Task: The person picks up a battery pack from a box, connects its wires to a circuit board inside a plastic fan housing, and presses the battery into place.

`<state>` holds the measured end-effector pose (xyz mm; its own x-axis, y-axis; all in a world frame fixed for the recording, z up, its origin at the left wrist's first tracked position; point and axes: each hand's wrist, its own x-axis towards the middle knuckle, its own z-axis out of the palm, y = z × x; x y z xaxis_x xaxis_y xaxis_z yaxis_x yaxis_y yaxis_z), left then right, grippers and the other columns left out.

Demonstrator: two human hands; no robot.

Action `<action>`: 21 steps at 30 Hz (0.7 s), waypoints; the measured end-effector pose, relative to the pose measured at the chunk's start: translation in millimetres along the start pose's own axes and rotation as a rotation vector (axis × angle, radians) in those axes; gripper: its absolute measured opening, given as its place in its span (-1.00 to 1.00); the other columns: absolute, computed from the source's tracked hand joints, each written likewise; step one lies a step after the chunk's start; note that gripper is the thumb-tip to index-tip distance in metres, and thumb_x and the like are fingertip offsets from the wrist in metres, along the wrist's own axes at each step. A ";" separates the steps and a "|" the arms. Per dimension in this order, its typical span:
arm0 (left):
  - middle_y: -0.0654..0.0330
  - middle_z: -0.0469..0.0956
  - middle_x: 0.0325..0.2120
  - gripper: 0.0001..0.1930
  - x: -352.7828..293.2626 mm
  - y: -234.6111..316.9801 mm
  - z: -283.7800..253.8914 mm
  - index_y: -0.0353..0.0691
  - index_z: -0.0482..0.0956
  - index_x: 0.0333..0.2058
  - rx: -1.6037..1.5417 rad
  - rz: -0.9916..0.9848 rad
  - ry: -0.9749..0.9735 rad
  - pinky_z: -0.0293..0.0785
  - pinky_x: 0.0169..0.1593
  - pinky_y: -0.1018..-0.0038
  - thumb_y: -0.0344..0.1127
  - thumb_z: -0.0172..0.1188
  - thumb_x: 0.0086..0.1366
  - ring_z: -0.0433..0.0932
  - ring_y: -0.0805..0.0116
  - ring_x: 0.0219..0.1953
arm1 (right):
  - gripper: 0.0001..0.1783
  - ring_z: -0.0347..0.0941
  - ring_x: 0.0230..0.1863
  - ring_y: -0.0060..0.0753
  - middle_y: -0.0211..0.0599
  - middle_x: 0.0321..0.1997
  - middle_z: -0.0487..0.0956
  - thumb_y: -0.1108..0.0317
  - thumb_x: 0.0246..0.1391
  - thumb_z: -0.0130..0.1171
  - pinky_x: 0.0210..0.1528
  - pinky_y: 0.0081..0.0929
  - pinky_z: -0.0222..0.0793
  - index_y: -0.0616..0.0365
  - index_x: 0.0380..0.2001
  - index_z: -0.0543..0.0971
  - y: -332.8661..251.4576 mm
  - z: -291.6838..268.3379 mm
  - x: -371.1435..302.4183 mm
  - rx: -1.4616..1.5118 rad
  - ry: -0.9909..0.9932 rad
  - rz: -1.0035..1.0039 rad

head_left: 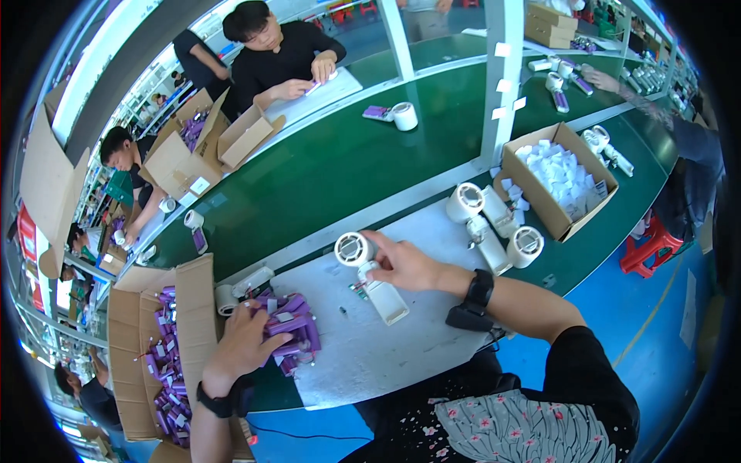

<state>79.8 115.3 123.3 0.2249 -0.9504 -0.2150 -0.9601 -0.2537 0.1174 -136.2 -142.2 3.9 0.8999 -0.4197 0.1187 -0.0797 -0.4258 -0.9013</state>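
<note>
My right hand (pixel 405 266) grips a white handheld fan (pixel 384 301) at its neck. The index finger lies along the round grilled head and the thumb presses below it. The fan lies on a grey work mat (pixel 340 370), its handle toward me, with small wires at its side. To the left, my left hand (pixel 241 343) rests on a pile of purple battery packs (pixel 297 320). Its thumb and fingers are apart over the packs, and the fingertips are partly hidden among them. Behind the pile lies another white fan (pixel 225 299), partly covered.
A cardboard box (pixel 197 309) of purple packs stands at the left. More white fans (pixel 488 243) lie right of the mat, beside a box (pixel 571 220) of white pieces. A green conveyor belt (pixel 324 177) runs behind a metal rail. Co-workers sit across it and at the right.
</note>
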 end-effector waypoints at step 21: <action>-0.01 0.59 -0.41 -0.60 6.9 131.2 47.2 -0.36 0.55 -0.15 -0.597 0.050 0.479 0.47 -0.33 0.40 -0.28 0.39 0.07 0.56 0.20 -0.45 | -0.38 0.54 -0.28 -0.26 -0.14 -0.22 0.57 0.20 0.03 0.29 -0.19 -0.43 0.46 0.23 0.11 0.36 -37.1 -17.4 0.8 -0.126 0.136 -0.419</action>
<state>-52.4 83.9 91.5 0.3617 -0.9028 0.2325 -0.7493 -0.1332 0.6487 -140.0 -140.7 44.7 0.8021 -0.2881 0.5231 0.2201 -0.6717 -0.7074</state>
